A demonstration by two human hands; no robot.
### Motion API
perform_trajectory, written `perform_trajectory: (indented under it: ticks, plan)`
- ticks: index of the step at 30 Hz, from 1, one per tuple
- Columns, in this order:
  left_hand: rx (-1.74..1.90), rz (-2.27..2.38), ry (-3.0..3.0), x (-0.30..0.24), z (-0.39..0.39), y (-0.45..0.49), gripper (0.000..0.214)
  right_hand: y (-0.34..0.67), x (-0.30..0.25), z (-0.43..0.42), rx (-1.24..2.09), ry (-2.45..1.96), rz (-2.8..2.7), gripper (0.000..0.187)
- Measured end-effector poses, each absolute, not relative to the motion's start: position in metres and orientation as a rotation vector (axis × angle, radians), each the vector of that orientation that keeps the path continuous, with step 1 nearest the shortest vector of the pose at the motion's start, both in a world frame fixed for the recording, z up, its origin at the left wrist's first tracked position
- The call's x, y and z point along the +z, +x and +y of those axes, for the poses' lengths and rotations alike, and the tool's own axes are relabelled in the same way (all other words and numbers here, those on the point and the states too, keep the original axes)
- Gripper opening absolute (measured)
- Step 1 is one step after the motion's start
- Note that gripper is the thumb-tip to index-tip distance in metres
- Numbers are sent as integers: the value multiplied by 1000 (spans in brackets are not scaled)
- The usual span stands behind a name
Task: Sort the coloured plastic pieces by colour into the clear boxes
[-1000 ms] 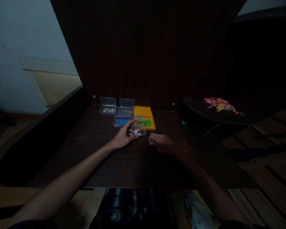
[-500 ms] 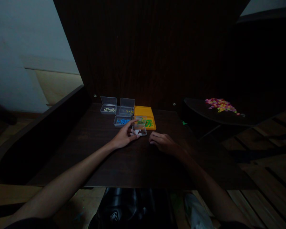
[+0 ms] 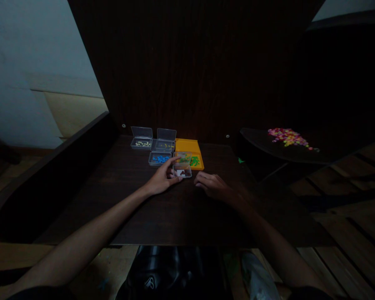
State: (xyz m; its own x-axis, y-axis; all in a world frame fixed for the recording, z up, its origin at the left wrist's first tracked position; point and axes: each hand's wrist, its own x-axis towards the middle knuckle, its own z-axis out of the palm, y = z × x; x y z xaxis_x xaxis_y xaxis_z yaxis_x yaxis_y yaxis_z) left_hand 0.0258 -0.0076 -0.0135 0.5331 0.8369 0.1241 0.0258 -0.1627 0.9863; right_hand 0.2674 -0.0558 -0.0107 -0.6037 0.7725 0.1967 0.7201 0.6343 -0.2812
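My left hand (image 3: 163, 177) grips the near-left side of a small clear box (image 3: 182, 171) with dark pieces in it, fingers and thumb closed round its edge. Just right of that box rests my right hand (image 3: 213, 185) on the dark table (image 3: 162, 212), fingers curled under; what they hold, if anything, is hidden. Behind the box lie an orange case (image 3: 191, 151) with green pieces, a clear box of blue pieces (image 3: 159, 158), and two open clear boxes (image 3: 153, 143) with pale and yellow pieces.
A dark wooden panel rises behind the table. To the right stands a dark round surface (image 3: 278, 152) with a heap of pink and yellow pieces (image 3: 288, 137). A dark raised edge (image 3: 50, 175) borders the table's left side. Wooden floor planks show at lower right.
My right hand has crept slightly forward and left, closer to the small clear box. My left hand has stayed on the box.
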Motion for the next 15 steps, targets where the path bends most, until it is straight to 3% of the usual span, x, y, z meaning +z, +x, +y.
perform_trajectory:
  ticks: [15]
  plan:
    - [843,746,1563,-10,-8,24,74,266,-15,-55,323,-1288,-2513,12]
